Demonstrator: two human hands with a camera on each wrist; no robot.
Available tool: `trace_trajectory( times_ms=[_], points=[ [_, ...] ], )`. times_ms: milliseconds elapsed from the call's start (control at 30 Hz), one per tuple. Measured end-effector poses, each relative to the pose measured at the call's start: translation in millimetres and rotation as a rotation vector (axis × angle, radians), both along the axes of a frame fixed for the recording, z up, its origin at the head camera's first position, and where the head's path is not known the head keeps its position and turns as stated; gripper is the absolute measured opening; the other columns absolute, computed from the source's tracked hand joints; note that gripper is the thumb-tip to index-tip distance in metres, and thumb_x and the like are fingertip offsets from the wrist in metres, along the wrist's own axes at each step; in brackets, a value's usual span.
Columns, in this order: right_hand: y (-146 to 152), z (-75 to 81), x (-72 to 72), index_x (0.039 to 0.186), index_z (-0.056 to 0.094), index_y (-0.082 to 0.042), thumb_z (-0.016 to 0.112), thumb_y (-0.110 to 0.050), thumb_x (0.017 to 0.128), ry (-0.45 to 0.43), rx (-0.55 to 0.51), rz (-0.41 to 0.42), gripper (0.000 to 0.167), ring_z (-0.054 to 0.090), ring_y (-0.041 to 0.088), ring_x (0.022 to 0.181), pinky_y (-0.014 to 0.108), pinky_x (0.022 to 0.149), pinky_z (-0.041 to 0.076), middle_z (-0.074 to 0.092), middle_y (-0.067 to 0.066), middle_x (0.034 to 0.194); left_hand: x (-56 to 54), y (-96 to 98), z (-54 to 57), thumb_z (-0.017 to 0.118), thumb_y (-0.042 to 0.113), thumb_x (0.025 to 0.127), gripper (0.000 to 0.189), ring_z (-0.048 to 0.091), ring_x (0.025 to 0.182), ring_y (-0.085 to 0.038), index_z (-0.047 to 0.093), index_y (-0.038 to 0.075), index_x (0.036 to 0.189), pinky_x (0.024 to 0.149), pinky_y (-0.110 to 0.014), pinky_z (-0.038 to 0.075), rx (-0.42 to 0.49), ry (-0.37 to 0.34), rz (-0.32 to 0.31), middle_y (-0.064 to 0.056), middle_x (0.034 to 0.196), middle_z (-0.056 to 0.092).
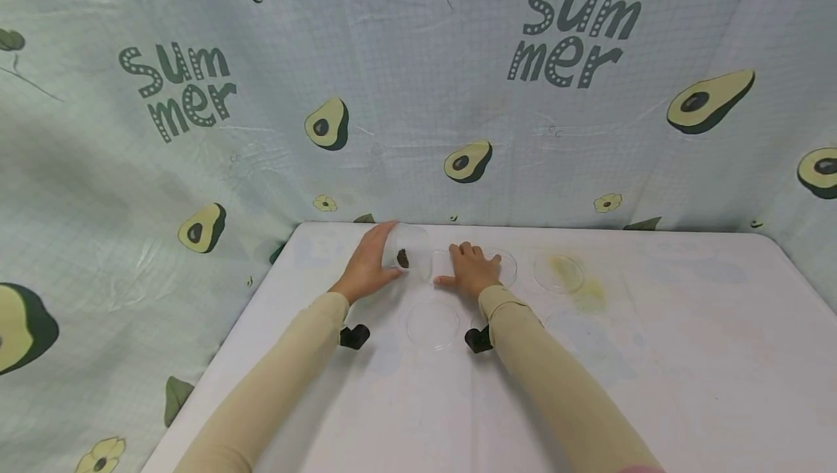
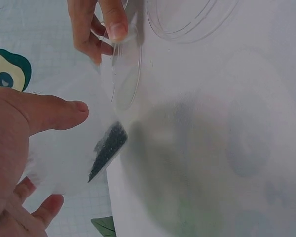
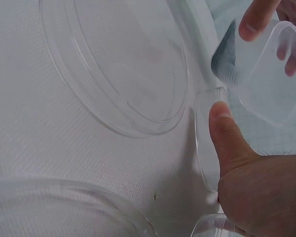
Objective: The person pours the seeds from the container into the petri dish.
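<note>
Place: a table spot, can't tell what room | white table (image 1: 686, 364) | avocado-picture sheet (image 1: 392, 59) hanging behind | clear round dishes (image 1: 433, 325)

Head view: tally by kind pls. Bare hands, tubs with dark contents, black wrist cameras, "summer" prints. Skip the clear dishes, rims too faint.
Bare hands: 2 (left hand, right hand)
Translucent tub with dark contents: 1
Black wrist cameras: 2 (left camera, right camera)
"Summer" prints: 2 (left print, right print)
Total: 7
</note>
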State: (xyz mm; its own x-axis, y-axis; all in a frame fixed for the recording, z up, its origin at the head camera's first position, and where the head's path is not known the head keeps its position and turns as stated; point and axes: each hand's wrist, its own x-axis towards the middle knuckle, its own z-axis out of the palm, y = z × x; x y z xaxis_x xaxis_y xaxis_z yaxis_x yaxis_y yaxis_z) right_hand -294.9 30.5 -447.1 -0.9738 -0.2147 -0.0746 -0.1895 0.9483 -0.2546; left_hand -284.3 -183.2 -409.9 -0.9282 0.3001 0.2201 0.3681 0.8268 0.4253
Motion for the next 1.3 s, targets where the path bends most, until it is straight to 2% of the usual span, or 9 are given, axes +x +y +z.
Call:
trace_trajectory(
  times_ms=[267, 667, 967, 1300],
  points=[
    [-0.1, -1.2, -0.8, 0.144, 0.040, -0.012, 0.063, -0.060, 0.083, -0.002, 0.005, -0.004, 0.080, 0.043, 0.032, 0.132, 0.069, 0.103, 0.032, 0.046, 0.013, 0.143, -3.5, 4.2, 0.8, 0.080, 0.009, 0.076, 0.087, 0.033, 0.142, -0.029, 0.033, 0.012, 0.149, 0.118, -0.046, 0.028, -0.031, 0.021, -0.004, -0.011, 0.151, 0.038],
    [0.4, 0.4, -0.9, 0.146, 0.038, -0.012, 0.061, -0.061, 0.084, -0.001, 0.009, 0.002, 0.083, 0.040, 0.033, 0.136, 0.070, 0.106, 0.028, 0.044, 0.013, 0.145, -8.5, 6.3, -0.7, 0.080, 0.006, 0.074, 0.085, 0.036, 0.139, -0.031, 0.038, 0.013, 0.147, 0.114, -0.051, 0.033, -0.043, 0.129, -0.049, -0.012, 0.147, 0.041],
    [0.2, -0.2, -2.2, 0.147, 0.038, -0.013, 0.061, -0.061, 0.084, -0.016, 0.017, 0.006, 0.082, 0.040, 0.032, 0.136, 0.070, 0.106, 0.028, 0.044, 0.013, 0.145, -9.9, 11.1, 0.1, 0.080, 0.005, 0.074, 0.082, 0.038, 0.137, -0.029, 0.041, 0.016, 0.145, 0.106, -0.055, 0.039, -0.061, 0.143, -0.041, -0.009, 0.145, 0.043],
    [0.1, -3.1, -4.3, 0.147, 0.038, -0.014, 0.061, -0.063, 0.083, -0.009, 0.026, -0.001, 0.083, 0.041, 0.032, 0.135, 0.070, 0.106, 0.029, 0.044, 0.012, 0.145, -12.7, 17.4, -1.0, 0.079, 0.006, 0.075, 0.082, 0.035, 0.139, -0.025, 0.040, 0.020, 0.146, 0.107, -0.054, 0.038, -0.122, 0.137, -0.019, -0.004, 0.147, 0.041]
  ],
)
